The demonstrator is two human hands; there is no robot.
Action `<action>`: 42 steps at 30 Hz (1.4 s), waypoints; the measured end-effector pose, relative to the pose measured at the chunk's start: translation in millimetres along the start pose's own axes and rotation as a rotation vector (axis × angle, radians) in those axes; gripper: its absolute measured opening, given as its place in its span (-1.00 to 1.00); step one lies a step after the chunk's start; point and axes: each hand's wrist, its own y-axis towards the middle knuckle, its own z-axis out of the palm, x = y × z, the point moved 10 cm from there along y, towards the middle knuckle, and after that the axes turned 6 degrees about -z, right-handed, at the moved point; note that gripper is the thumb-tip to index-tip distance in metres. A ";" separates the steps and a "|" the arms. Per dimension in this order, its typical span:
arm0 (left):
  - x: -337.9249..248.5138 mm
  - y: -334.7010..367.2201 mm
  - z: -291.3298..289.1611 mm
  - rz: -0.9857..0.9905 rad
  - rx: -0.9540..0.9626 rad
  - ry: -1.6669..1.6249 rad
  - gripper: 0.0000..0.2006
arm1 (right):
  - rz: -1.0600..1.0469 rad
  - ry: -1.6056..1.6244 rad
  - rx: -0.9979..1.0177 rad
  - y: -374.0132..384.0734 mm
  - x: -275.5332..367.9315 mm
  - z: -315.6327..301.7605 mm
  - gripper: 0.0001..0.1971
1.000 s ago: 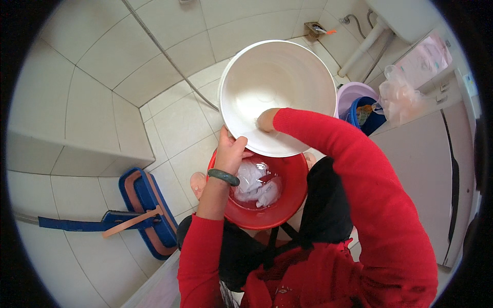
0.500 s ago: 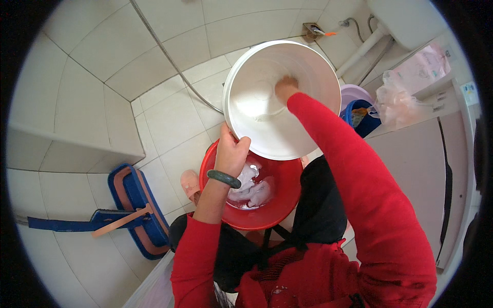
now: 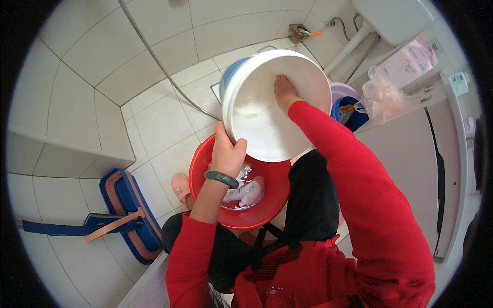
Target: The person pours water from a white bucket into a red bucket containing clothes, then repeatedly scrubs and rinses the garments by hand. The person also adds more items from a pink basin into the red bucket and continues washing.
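A large white-lined bucket (image 3: 262,136) with a blue outer wall is tilted over the far side of a red basin (image 3: 275,192), its mouth toward me. My left hand (image 3: 229,153), a dark green bangle at its wrist, grips the bucket's near left rim, thumb on one side and fingers on the other. Inside the bucket my right hand (image 3: 286,94) lies against the inner wall with its fingers stretched out, holding nothing that shows. Pale wet cloth (image 3: 249,194) sits in water in the basin, partly hidden by my left forearm.
To the left stands a blue and pink folding tub (image 3: 146,215) with a blue long-handled piece across it. A metal shower hose (image 3: 159,64) hangs behind. On the right are a small blue bin (image 3: 358,120), a bath puff (image 3: 382,97) and a white cabinet (image 3: 405,159).
The bucket has turned, so its blue outside now shows at the left. My right hand has shifted along the inner wall, and its fingers now show more clearly. The view has moved slightly.
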 end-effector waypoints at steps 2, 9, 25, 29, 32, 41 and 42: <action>-0.6 -2.5 5.9 -0.024 0.034 0.023 -0.51 | -0.042 0.192 0.112 4.1 10.6 13.6 -0.47; -7.9 -2.9 12.8 -0.064 0.097 0.157 -0.52 | -0.017 1.815 -0.241 21.4 103.7 -37.7 -0.55; -6.8 1.9 9.6 -0.029 0.120 0.174 -0.53 | 0.197 1.161 -0.202 41.7 46.6 3.8 -0.73; -7.4 2.1 10.1 -0.040 0.118 0.132 -0.57 | 0.836 1.060 -0.507 -12.2 -24.6 2.2 -0.59; -6.6 4.4 12.1 -0.064 0.123 0.107 -0.59 | 0.211 1.072 -0.227 2.8 40.4 -24.2 -0.46; -5.4 5.1 9.7 -0.017 0.129 0.042 -0.60 | 0.258 0.946 -0.525 10.1 -3.1 -39.9 -0.39; -6.5 6.2 8.3 -0.008 0.126 0.016 -0.60 | 0.179 0.961 -0.498 13.9 2.6 -42.0 -0.39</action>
